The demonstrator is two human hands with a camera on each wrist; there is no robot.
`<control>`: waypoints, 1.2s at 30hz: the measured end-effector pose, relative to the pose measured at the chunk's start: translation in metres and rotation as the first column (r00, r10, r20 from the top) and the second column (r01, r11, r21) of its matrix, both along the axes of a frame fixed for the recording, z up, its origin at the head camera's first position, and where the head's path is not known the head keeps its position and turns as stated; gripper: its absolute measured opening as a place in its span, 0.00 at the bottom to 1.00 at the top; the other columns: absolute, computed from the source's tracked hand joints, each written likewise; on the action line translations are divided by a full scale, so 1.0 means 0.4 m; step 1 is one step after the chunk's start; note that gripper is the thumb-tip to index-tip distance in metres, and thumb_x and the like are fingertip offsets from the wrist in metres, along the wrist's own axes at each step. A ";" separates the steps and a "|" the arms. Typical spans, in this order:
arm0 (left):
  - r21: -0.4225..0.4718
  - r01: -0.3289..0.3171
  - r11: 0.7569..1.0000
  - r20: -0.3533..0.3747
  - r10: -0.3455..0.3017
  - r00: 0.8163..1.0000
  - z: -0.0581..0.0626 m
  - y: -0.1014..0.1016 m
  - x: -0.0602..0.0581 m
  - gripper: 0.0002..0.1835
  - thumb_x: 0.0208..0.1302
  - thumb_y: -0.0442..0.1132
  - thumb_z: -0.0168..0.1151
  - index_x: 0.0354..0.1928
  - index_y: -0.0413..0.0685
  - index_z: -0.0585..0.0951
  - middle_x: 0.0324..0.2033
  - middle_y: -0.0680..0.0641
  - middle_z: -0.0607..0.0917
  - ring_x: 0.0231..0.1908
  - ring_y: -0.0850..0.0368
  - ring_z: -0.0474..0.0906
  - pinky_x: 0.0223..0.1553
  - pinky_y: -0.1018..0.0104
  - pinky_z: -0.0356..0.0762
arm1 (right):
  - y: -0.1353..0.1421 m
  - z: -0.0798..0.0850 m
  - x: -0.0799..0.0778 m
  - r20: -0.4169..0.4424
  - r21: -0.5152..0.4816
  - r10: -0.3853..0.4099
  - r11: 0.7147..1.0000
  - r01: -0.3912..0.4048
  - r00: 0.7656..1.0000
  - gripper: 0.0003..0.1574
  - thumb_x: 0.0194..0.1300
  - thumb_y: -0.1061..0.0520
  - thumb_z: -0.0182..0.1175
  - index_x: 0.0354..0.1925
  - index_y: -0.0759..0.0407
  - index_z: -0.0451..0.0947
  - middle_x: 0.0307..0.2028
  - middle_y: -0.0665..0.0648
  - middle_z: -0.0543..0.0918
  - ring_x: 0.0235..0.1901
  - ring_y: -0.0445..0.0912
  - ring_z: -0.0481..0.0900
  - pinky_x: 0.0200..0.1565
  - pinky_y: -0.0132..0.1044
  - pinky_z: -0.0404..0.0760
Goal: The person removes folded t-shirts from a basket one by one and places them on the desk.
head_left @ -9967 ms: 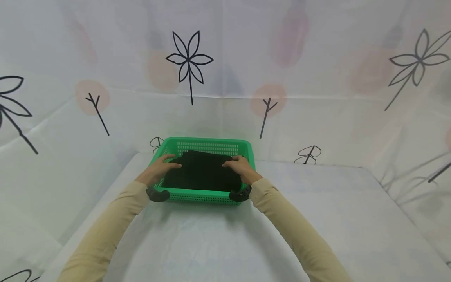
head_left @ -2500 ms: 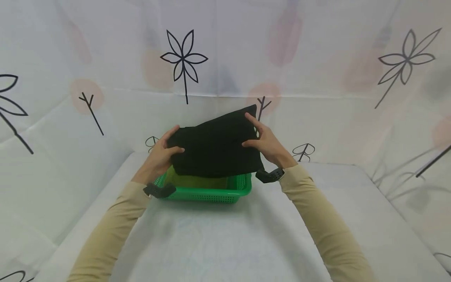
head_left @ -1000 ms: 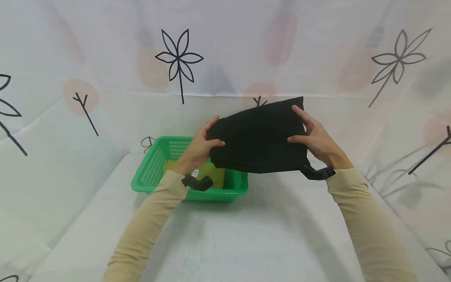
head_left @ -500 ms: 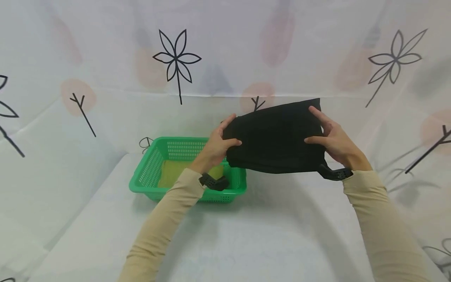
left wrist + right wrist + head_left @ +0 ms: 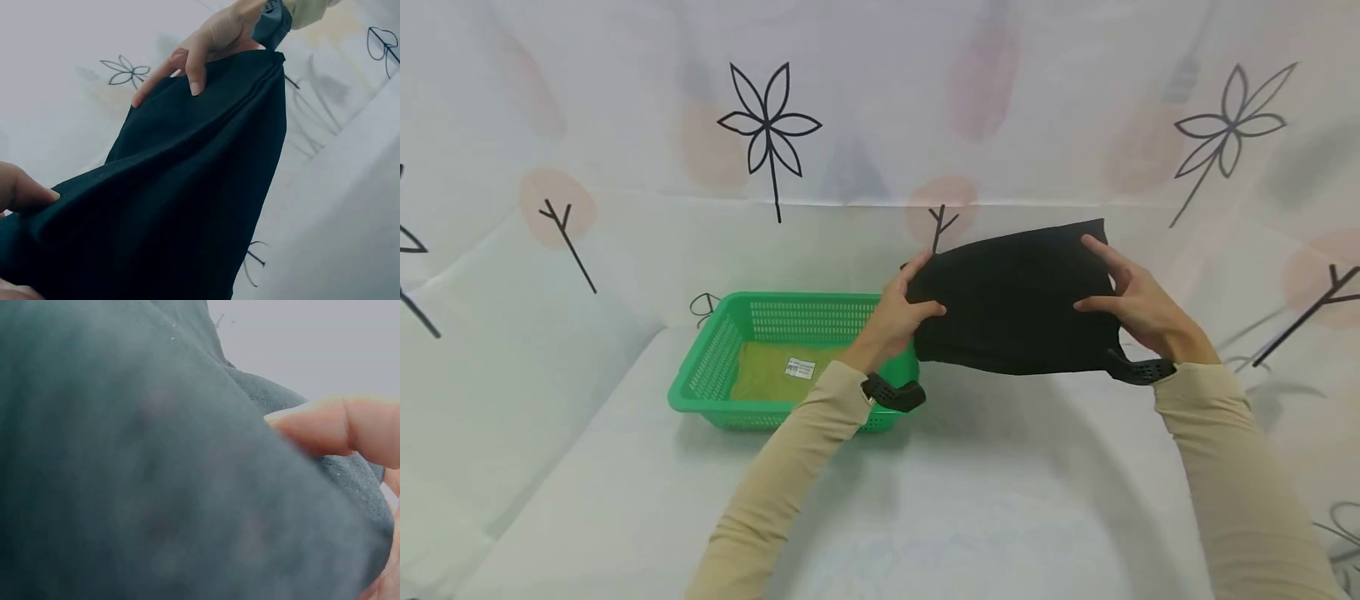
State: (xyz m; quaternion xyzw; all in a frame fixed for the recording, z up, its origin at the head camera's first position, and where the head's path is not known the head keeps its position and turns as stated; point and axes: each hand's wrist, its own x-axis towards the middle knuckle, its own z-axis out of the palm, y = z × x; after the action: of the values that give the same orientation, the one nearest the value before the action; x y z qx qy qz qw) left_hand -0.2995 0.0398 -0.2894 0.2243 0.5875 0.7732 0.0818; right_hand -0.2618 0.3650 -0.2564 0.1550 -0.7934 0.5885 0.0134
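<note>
A folded piece of black cloth [image 5: 1015,300] hangs in the air to the right of the green basket, stretched between both hands. My left hand [image 5: 891,321] grips its left edge, thumb on the near face. At the opposite edge, my right hand [image 5: 1150,308] holds the cloth with the thumb on the near face. Loose folds run across the cloth [image 5: 175,175] in the left wrist view. Up close in the right wrist view, blurred fabric [image 5: 156,462] fills most of the picture, with fingers [image 5: 350,428] pressed on its edge.
The green plastic basket [image 5: 722,406] stands on the white-covered table [image 5: 925,517]. Inside lies a flat olive-yellow item [image 5: 760,375] with a white label [image 5: 801,367], partly hidden by the left forearm. A white patterned sheet [image 5: 880,100] hangs behind.
Both hands have lifted the black cloth out of the basket and carried it to the right, uncovering the olive-yellow item. In the last half second, the cloth has moved slightly further right and lower.
</note>
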 end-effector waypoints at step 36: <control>-0.269 -0.218 0.938 0.074 0.246 0.966 -0.113 0.161 0.032 0.48 0.52 0.16 0.58 0.73 0.62 0.63 0.72 0.51 0.58 0.70 0.50 0.51 0.59 0.53 0.66 | 0.082 -0.193 -0.042 0.041 0.227 -0.149 0.964 0.136 0.988 0.62 0.56 0.75 0.60 0.77 0.49 0.39 0.75 0.63 0.34 0.71 0.62 0.37 0.62 0.46 0.65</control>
State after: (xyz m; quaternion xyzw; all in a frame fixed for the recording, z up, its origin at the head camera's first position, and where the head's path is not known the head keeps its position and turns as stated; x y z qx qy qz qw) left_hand -0.2867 0.1041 -0.3344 0.0991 0.7005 0.7049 0.0499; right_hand -0.2787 0.3977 -0.3335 0.0812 -0.8636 0.4974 0.0154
